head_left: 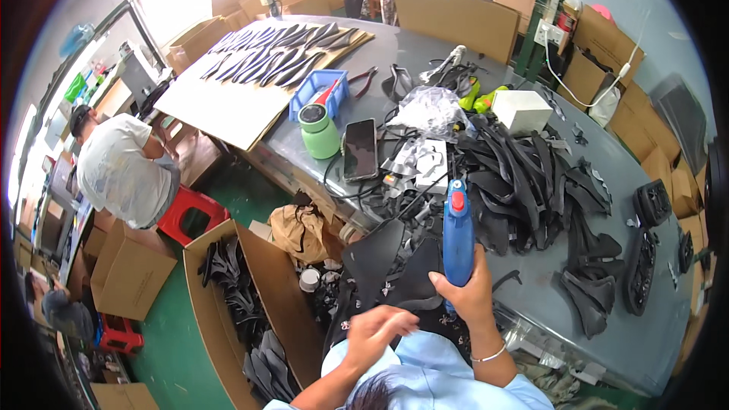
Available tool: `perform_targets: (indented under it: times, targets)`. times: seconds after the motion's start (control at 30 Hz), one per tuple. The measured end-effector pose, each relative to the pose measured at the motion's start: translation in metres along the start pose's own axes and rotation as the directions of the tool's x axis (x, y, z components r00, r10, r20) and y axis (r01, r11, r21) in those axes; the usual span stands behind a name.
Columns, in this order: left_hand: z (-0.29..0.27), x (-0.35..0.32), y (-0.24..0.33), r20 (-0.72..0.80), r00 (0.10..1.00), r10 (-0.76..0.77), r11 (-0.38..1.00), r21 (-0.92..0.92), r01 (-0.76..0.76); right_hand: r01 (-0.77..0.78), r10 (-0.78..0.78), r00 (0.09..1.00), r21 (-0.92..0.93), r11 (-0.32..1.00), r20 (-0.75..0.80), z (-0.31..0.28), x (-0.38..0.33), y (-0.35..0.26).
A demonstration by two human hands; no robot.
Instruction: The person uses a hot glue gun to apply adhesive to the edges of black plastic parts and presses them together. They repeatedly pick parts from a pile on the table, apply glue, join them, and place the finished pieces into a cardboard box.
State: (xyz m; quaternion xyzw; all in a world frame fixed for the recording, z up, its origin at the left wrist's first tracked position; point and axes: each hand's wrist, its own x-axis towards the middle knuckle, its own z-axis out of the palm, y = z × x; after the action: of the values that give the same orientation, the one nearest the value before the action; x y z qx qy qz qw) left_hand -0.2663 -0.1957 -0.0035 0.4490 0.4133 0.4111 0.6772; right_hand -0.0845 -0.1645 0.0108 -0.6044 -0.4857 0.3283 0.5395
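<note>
Curling left hand [373, 334] above lap [427, 357], cannot tell its grip; wrapping right hand [474, 290] around blue tool [457, 239] at near edge of table [535, 287], with bare room rightward; pointing long axis forward, beside dark pieces [524, 175].

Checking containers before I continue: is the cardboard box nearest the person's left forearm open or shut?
Open: dark pieces show inside the cardboard box, its top uncovered.

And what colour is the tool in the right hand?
The tool is blue with a red button, best seen in the head view.
</note>
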Motion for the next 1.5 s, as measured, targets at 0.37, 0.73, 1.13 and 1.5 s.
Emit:
perform_targets:
  times: [0.37, 0.73, 1.13, 1.5]
  targets:
    - [-0.062, 0.018, 0.042, -0.188, 0.982, -0.011, 0.982, -0.188, -0.024, -0.036, 0.038, 0.987, -0.016, 0.999, 0.159, 0.002, 0.005, 0.003]
    - [-0.033, 0.023, 0.039, -0.615, 0.715, 0.333, 0.793, -0.228, -0.565, 0.448, -0.272, 0.822, -0.272, 0.852, 0.500, 0.047, -0.051, -0.004]
    - [-0.037, 0.015, 0.023, -0.582, 0.645, 0.495, 0.860, 0.225, -0.457, 0.515, -0.323, 0.765, -0.229, 0.826, 0.557, 0.047, -0.052, -0.009]
    - [-0.046, 0.007, 0.014, -0.428, 0.674, 0.602, 0.782, 0.487, -0.389, 0.523, -0.342, 0.757, -0.202, 0.828, 0.557, 0.043, -0.047, -0.019]
